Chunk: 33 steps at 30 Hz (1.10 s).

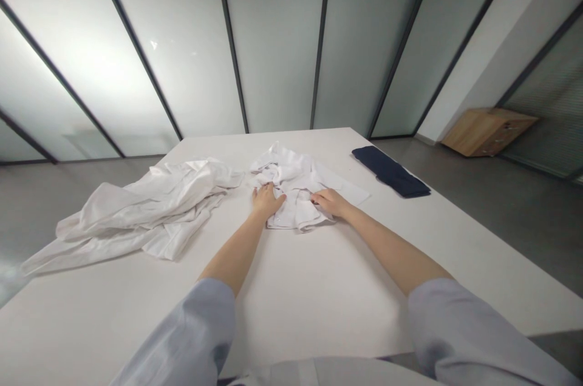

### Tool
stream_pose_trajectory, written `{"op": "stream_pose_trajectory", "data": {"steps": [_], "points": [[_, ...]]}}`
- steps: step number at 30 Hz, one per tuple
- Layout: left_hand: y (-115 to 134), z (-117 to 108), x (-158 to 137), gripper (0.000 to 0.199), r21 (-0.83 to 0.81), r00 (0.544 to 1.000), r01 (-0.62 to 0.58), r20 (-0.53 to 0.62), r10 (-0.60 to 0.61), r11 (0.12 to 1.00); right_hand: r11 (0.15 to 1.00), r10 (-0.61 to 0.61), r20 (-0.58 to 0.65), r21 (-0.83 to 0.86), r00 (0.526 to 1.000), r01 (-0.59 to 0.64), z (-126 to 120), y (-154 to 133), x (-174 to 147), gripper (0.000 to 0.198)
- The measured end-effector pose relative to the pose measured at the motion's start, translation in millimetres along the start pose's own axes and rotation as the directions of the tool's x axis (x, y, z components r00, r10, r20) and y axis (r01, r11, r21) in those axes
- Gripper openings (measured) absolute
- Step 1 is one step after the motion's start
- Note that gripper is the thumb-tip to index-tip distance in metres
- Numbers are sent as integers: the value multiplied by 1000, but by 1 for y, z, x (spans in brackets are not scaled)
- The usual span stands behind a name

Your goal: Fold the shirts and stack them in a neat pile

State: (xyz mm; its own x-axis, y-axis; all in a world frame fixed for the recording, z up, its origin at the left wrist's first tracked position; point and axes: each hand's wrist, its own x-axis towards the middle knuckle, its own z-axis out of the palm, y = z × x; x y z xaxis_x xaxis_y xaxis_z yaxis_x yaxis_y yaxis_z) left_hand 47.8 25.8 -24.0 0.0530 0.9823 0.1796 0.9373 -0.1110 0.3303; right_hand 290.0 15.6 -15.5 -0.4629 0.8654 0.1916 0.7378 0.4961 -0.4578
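Across worktop (319, 295), left hand (266, 200) lies spread on crumpled white garment (291, 169); right hand (331, 201) touches it, grip unclear; navy cloth (390, 172) farther right.

Loose pale grey-lavender elbow-length sleeves (194, 325), matching top (346, 372), bare forearms (234, 249), bare fingers (262, 191)

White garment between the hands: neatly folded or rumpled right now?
Rumpled: the white garment lies in loose creases with uneven edges, left hand and right hand both at it.
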Motion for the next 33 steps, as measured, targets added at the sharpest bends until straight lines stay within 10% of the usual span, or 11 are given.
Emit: {"op": "stream_pose_trajectory", "data": {"steps": [4, 9, 16, 23, 33], "points": [[-1, -2, -1, 52, 18, 998, -20, -57, 21, 1000, 984, -33, -55, -179, 998, 23, 9, 10, 3, 29], [10, -13, -6, 33, 77, 952, -130, -270, 146, 989, 898, 228, -55, -373, 972, -232, 7, 21, -1, 57], [24, -7, -14, 25, 49, 850, -527, 18, 527, 849, 803, 429, -96, -415, 898, -428, -5, 25, -4, 67], [9, 4, -6, 50, 77, 922, -379, 114, 370, 922, 736, 537, -156, -392, 829, -551, -9, 33, -6, 69], [-24, -12, 11, 47, 150, 999, 23, -25, -19, 988, 905, 144, -129, -384, 981, -183, -11, 7, -4, 36]]}}
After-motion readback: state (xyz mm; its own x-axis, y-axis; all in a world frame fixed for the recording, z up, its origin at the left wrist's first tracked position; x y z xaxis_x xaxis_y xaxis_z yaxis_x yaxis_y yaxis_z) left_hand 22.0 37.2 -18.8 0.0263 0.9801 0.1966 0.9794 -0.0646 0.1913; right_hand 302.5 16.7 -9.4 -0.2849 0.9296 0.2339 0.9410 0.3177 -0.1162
